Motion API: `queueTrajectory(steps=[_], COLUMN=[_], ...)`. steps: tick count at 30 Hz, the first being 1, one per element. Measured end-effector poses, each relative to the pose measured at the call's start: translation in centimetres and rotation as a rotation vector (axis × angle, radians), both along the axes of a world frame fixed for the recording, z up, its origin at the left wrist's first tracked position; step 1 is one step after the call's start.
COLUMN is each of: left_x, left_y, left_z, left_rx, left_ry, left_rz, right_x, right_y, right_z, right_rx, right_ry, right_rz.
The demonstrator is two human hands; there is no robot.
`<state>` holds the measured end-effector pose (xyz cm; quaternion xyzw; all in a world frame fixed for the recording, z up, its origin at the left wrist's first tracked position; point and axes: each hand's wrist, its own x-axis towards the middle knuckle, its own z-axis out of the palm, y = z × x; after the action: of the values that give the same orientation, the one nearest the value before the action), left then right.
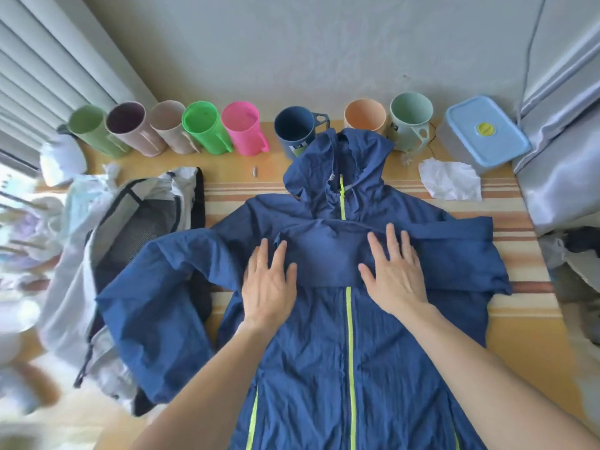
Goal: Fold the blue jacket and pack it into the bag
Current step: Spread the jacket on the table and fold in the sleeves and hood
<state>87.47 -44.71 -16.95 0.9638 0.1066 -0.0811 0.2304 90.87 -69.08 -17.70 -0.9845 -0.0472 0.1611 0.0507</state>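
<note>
**Jacket sleeves folding in, bag waiting at left**

Jacket (324, 336) is lying front-up on the table (519, 336). Going left to right: the bag (136, 228) is sitting open, partly under the loose left sleeve; my left hand (269, 284) and right hand (396, 274) are pressing flat, fingers spread, gripping nothing, on the folded-in right sleeve. I judge the left sleeve comes next. Open room is lying rightward.

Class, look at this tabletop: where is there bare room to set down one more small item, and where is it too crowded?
Bare patches: the yellow tabletop between the pink plastic jug and the blue hooded jacket; the striped mat right of the jacket's sleeve, below the crumpled white paper. Crowded: the cup row along the wall, and the left side, where the open grey bag lies.
</note>
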Motion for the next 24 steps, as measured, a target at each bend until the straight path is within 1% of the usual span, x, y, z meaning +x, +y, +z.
queueTrajectory(steps=[2,3,4,5,7,9,11,13,14,15,16,18,19,21,23,24], left_x=[-0.8,-1.4,-1.9,-2.4,-3.6,-4.7,-5.5,-6.1,-6.3,-6.4,-6.2,-6.1,-6.2,-6.8,-7.8,-8.4], left_y=[0.9,1.6,2.4,3.2,5.4,8.7,12.3,15.0,16.1,17.1,17.9,19.4,19.9,20.4,20.0,19.7], left_z=[2.3,4.0,5.7,7.4,9.7,10.4,10.5,10.4,10.3,10.0,9.7,9.3,9.1,9.3,10.9,11.9], left_rx=[-0.095,-0.141,-0.21,-0.306,-0.483,-0.659,-0.933,-1.217,-1.334,-1.416,-1.456,-1.473,-1.477,-1.542,-1.643,-1.675], left_ry=[-0.19,-0.257,-0.282,-0.29,-0.306,-0.298,-0.154,0.012,0.057,0.061,0.041,-0.047,-0.088,-0.196,-0.326,-0.389], left_rz=[0.173,0.298,0.455,0.63,0.976,1.256,1.451,1.546,1.591,1.62,1.626,1.628,1.632,1.602,1.498,1.439], right_x=[-0.8,-1.3,-1.9,-2.3,-2.7,-2.5,-1.9,-1.1,-0.7,-0.4,0.0,0.0,-0.4,-1.6,-2.9,-3.3], right_y=[2.9,4.5,6.3,8.0,11.9,16.0,20.3,24.1,25.6,26.8,27.6,28.1,27.8,26.7,25.6,25.5], right_z=[1.0,1.5,2.2,3.0,4.9,6.4,7.5,7.9,7.9,8.0,8.1,8.1,8.1,8.4,8.8,9.0], right_rx=[0.138,0.209,0.288,0.384,0.58,0.728,0.825,0.883,0.898,0.911,0.912,0.91,0.908,0.9,0.905,0.899], right_ry=[-0.163,-0.23,-0.253,-0.248,-0.16,-0.076,-0.004,0.087,0.151,0.212,0.245,0.226,0.188,0.064,-0.045,-0.067], right_rz=[0.035,0.085,0.127,0.162,0.197,0.202,0.165,0.107,0.067,0.017,-0.037,-0.093,-0.064,0.066,0.198,0.243])
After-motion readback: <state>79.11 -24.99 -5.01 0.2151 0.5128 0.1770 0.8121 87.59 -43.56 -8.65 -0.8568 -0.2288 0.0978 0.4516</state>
